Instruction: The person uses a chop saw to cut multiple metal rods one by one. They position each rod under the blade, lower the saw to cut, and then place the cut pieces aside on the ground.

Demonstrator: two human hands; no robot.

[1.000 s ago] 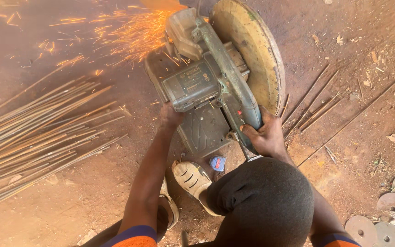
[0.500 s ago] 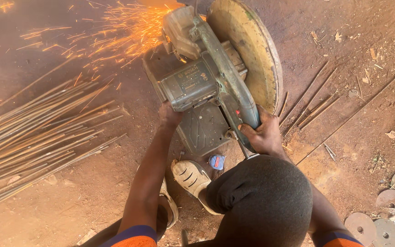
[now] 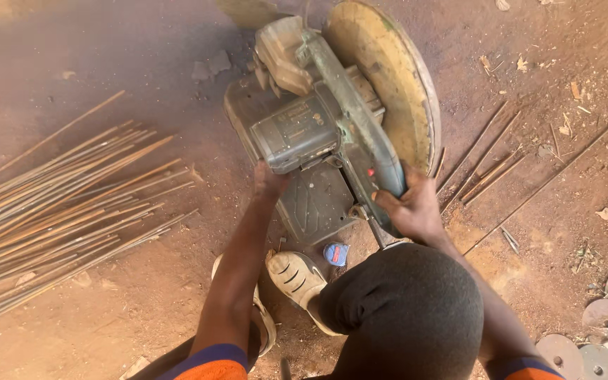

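Now the spray of orange sparks that flew from the far side of the saw in the two earlier views is gone, and only a thin haze hangs over the red dirt ground (image 3: 107, 63); to judge by that, the blade has stopped biting into metal, though whether the cut is through cannot be seen. The chop saw (image 3: 318, 127) stands on the earth in the upper middle of the view, its grey motor housing toward the person and its big round yellowish blade guard (image 3: 388, 84) tilted up on the right, much where it was before. The right hand (image 3: 409, 207) is clenched round the saw's handle, fingers wrapped over the grip beside a small red button. The left hand (image 3: 270, 179) reaches in under the motor housing at the saw's base; its fingers are hidden by the machine, so I cannot tell whether it grasps anything or just presses down there. A cream sandal (image 3: 297, 278) sits just in front of the base, with a small blue cap (image 3: 336, 253) beside it. To the left lies a fanned bundle of long thin rods (image 3: 58, 211), well apart from the saw; a few shorter rods (image 3: 487, 165) lie on the right just beyond the guard, and some worn round discs (image 3: 585, 338) rest at the lower right edge.
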